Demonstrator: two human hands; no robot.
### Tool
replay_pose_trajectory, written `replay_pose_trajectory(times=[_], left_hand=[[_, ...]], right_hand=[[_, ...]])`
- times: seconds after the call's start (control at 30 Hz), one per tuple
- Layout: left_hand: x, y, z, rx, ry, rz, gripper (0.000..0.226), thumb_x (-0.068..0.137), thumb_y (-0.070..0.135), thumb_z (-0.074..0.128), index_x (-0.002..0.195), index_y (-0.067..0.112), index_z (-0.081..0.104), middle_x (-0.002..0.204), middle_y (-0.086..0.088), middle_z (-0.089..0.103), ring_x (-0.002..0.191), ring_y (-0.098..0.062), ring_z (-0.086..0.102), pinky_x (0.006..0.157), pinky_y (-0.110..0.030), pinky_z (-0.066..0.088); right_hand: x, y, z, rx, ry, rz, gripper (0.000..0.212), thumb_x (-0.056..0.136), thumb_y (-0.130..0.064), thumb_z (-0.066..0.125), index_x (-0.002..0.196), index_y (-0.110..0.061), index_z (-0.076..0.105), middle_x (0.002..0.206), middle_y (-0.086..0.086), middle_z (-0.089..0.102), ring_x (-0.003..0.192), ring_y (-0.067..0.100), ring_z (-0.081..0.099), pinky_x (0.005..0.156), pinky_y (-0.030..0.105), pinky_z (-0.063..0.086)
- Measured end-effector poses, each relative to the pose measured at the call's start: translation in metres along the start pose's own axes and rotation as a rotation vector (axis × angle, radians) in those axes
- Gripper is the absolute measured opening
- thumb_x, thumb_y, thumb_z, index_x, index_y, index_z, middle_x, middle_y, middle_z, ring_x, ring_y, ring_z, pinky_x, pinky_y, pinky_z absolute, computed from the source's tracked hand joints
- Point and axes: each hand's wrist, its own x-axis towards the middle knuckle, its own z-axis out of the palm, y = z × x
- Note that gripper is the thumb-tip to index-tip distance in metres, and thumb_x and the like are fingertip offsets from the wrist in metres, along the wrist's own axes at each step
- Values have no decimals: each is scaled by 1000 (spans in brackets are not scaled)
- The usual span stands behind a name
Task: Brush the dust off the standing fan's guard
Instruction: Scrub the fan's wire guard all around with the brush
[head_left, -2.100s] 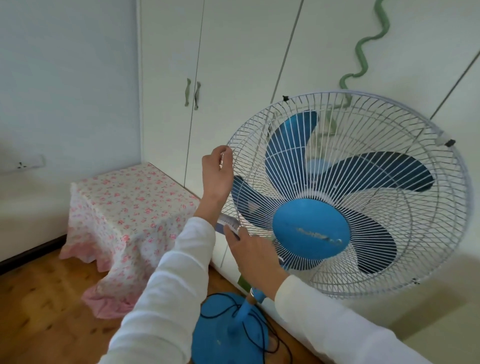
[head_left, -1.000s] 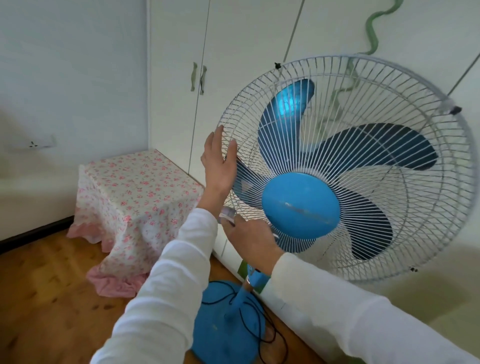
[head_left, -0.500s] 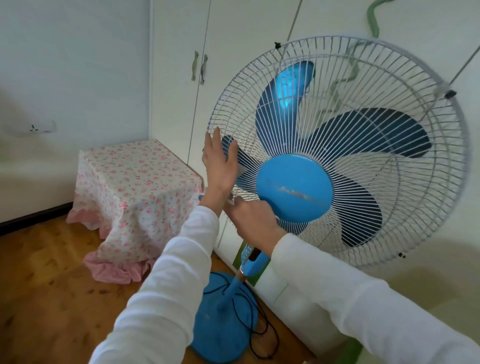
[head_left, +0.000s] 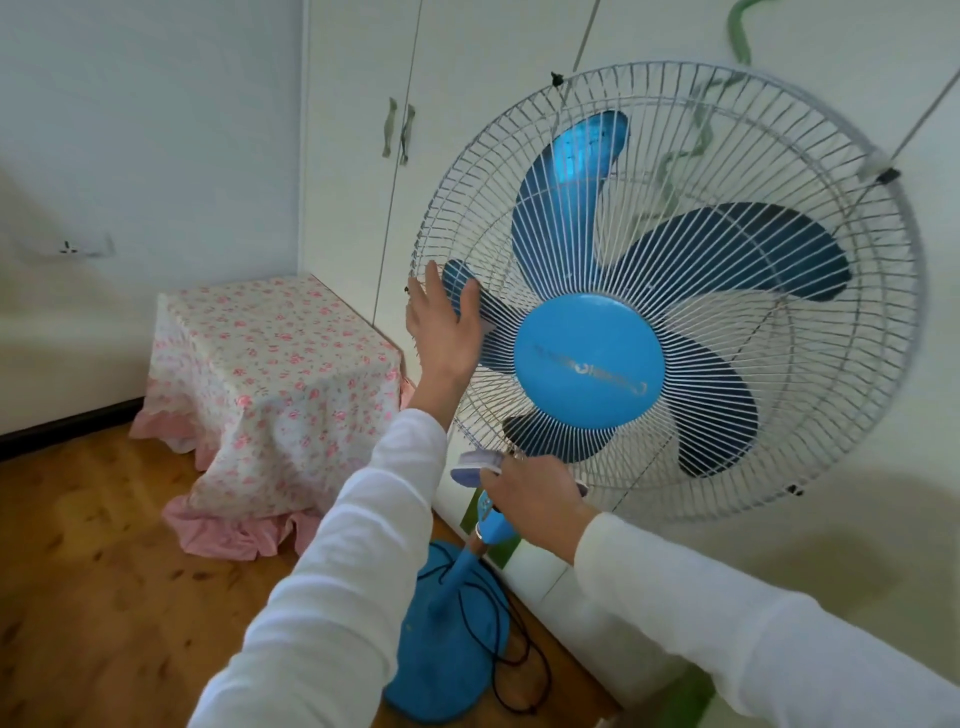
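Standing fan (head_left: 670, 291), its guard (head_left: 779, 156) facing me and tilted slightly upward, pole axis near vertical over the blue base (head_left: 447, 639) beside the wardrobe (head_left: 353, 156). My left hand (head_left: 441, 327) lies flat and open on the guard's left rim; my right hand (head_left: 535, 499) is clamped on a small brush (head_left: 475, 465) at the lower rim. I judge that a hard push could tip the fan.

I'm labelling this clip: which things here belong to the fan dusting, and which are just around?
Job: guard, brush in right hand, left hand flat on the guard.

Around: covered table, wardrobe, cord, fan base.
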Motion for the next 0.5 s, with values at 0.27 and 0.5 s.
replay_pose_trajectory(times=[0.27, 0.5], left_hand=[[-20, -4, 11, -50, -42, -38, 59, 97, 35, 37, 146, 11, 13, 154, -17, 10, 142, -31, 5, 114, -42, 6], [-26, -4, 5, -61, -7, -72, 58, 98, 37, 34, 146, 13, 14, 155, -15, 8, 142, -30, 4, 114, -41, 4]], right_hand=[[10, -4, -8, 74, 170, 62, 46, 86, -1, 48, 131, -6, 34, 118, 18, 54, 84, 35, 65, 50, 31, 32], [-4, -6, 3, -32, 19, 18, 45, 83, -5, 56, 124, -5, 39, 119, 16, 54, 91, 34, 64, 62, 37, 48]])
